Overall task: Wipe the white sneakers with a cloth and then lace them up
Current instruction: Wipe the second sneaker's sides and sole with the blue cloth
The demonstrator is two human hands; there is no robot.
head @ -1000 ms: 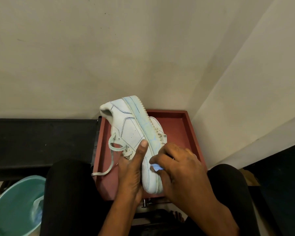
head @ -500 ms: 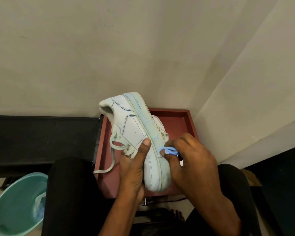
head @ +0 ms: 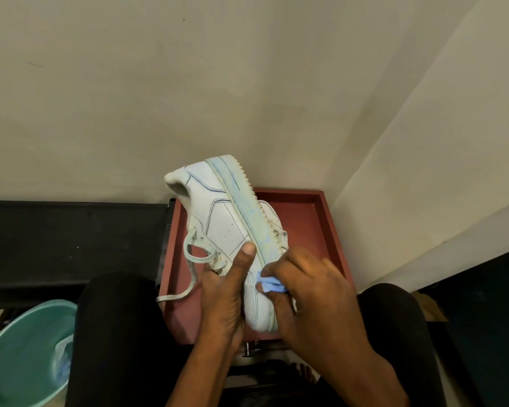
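- The left hand (head: 227,295) grips the shoe (head: 218,218) over the red tray (head: 329,230) — toe near, heel far.
- The right hand (head: 309,292) pinches the blue cloth (head: 272,284) on the sole edge, by the toe.

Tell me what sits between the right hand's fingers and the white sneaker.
A small blue cloth, pinched by the right hand and held against the white sneaker at its side near the toe. The head view shows it.
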